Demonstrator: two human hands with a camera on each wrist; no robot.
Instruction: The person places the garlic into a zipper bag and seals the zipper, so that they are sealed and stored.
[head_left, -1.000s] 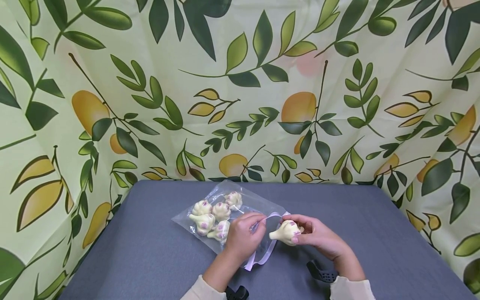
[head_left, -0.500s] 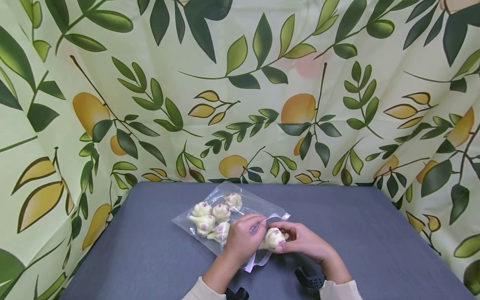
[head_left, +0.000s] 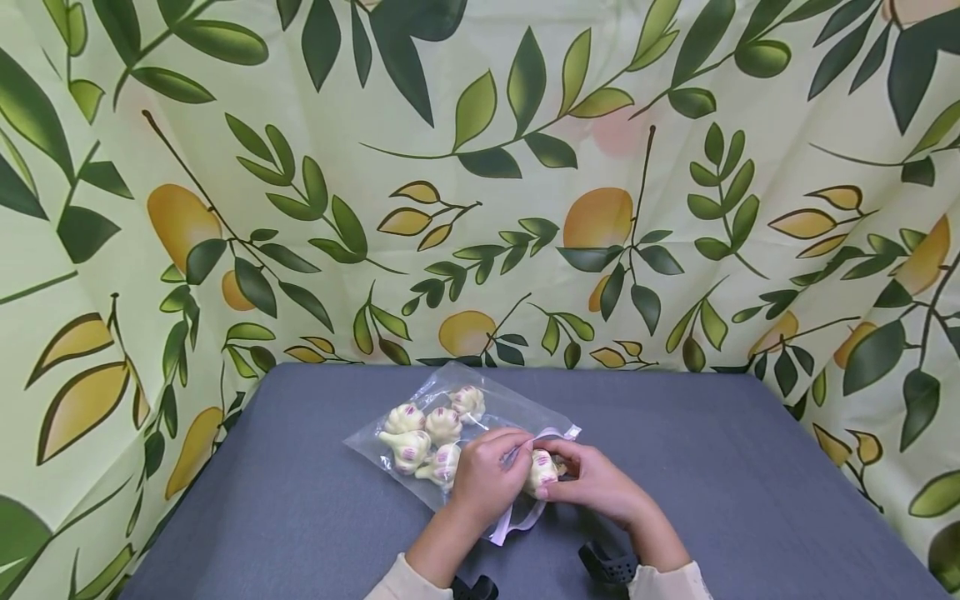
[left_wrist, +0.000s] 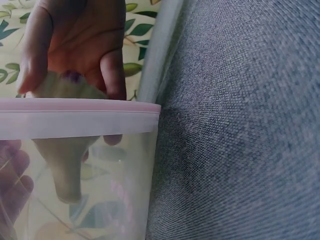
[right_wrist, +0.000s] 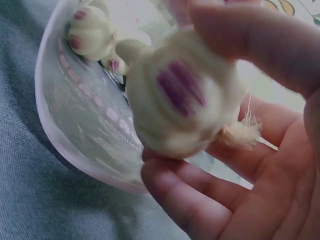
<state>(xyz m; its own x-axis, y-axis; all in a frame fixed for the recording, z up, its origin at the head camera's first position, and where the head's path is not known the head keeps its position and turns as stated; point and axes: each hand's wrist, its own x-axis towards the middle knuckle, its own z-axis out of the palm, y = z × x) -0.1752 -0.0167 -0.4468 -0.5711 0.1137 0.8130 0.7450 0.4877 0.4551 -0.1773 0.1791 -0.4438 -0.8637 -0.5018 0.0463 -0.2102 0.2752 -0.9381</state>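
My right hand grips a garlic bulb, white with purple patches and a tuft of roots, between thumb and fingers. The bulb's neck points into the mouth of a clear zip bag; in the left wrist view the neck shows through the plastic below the pinkish-white zip strip. With its fingertips my left hand pinches the bag's upper edge and keeps the mouth apart. Inside the bag lie several garlic bulbs, at its far left end. The left hand hides part of the bag's middle.
The bag lies on a dark blue-grey tabletop. A leaf-and-fruit patterned cloth hangs behind and on both sides. Black wrist straps sit at the wrists near the table's front.
My right hand has moved left with the garlic bulb, from outside the bag into its mouth. The left hand stays at the bag's edge.
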